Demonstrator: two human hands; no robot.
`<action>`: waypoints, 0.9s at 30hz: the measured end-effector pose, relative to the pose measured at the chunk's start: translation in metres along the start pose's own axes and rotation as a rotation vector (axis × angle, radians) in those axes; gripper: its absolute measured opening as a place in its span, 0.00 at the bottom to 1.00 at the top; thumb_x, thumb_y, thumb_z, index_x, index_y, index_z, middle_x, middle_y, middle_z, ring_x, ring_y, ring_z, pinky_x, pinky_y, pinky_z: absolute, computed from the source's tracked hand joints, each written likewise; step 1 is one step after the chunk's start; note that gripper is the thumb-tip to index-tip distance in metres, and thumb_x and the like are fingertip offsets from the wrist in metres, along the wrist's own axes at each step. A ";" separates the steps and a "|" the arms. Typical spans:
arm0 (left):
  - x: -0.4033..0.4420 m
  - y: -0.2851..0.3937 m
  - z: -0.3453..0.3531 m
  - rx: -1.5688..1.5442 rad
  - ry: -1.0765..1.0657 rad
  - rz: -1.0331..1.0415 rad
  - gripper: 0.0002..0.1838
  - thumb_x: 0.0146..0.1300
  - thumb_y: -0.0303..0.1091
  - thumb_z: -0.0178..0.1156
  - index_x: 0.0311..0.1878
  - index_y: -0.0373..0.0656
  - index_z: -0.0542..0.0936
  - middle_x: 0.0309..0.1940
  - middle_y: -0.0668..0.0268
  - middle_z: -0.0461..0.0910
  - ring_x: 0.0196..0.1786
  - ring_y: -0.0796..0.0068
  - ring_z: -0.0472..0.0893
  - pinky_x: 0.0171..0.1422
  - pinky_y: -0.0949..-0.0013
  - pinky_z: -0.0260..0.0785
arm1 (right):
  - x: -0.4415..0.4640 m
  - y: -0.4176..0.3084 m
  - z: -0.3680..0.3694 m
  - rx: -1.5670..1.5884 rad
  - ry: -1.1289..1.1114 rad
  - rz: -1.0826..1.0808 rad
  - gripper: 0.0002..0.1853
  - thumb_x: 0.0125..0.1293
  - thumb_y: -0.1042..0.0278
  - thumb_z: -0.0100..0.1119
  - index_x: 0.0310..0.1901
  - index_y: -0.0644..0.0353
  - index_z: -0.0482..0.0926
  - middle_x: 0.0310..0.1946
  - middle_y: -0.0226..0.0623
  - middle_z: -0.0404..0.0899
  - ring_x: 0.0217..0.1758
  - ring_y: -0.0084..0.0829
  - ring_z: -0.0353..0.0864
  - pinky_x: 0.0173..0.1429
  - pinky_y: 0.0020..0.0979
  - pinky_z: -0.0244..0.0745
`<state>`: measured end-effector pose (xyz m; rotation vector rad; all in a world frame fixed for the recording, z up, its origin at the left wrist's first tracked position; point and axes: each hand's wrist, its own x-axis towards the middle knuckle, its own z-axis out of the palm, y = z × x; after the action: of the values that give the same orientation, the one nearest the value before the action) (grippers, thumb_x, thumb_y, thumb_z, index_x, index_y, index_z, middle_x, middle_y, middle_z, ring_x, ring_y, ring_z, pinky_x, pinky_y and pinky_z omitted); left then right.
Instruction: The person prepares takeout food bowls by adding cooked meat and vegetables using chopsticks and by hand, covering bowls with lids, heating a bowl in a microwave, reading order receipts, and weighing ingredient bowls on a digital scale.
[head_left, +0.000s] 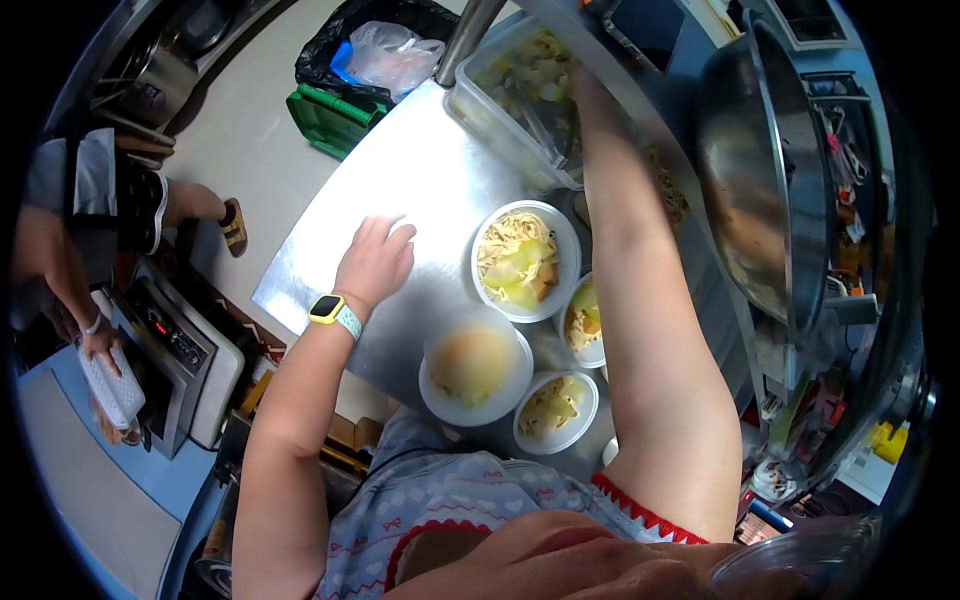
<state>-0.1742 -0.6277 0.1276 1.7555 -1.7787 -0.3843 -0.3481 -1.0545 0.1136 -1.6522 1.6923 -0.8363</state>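
My left hand (376, 260) rests on the steel table (350, 190), fingers apart and slightly bent, holding nothing. Its wrist carries a yellow watch. My right arm stretches forward to a clear plastic bin (560, 172) of pale green and white vegetable pieces (548, 88). The right hand (584, 84) is at the bin's far right; its fingers are hidden, so their grip does not show. Nearest the left hand stands a white bowl (478, 262) of noodles, pale green slices and brown chunks. Closer to me is a bowl with a fogged cover (474, 365).
Two smaller bowls of similar food (556, 412) sit near my body, one partly behind my right arm. A large metal bowl (745, 170) stands on the right. Beyond the table is a black-lined bin (335, 40). On the left, another person's hand (100, 343) holds a white container.
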 end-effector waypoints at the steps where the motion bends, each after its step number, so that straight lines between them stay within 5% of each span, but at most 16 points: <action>1: 0.001 0.001 -0.001 0.005 0.005 0.001 0.08 0.55 0.27 0.58 0.39 0.40 0.77 0.49 0.56 0.72 0.56 0.53 0.70 0.62 0.59 0.65 | -0.003 -0.001 -0.001 0.149 -0.002 0.037 0.29 0.56 0.51 0.63 0.57 0.52 0.68 0.51 0.42 0.75 0.57 0.37 0.74 0.57 0.37 0.71; 9: 0.000 0.002 0.002 0.022 0.032 0.015 0.09 0.53 0.28 0.58 0.40 0.43 0.76 0.49 0.58 0.72 0.56 0.55 0.70 0.61 0.59 0.65 | -0.042 -0.011 -0.019 0.943 -0.110 0.286 0.24 0.58 0.53 0.62 0.54 0.52 0.70 0.49 0.41 0.76 0.56 0.35 0.75 0.55 0.35 0.72; 27: -0.003 0.006 0.005 0.064 0.077 0.093 0.10 0.51 0.25 0.57 0.40 0.40 0.75 0.47 0.55 0.71 0.54 0.53 0.70 0.61 0.58 0.64 | -0.080 -0.023 -0.037 1.114 -0.019 0.371 0.16 0.61 0.62 0.59 0.50 0.54 0.73 0.47 0.39 0.77 0.52 0.32 0.76 0.51 0.33 0.75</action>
<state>-0.1819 -0.6252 0.1262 1.7003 -1.8286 -0.2206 -0.3621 -0.9744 0.1543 -0.5642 1.0769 -1.2288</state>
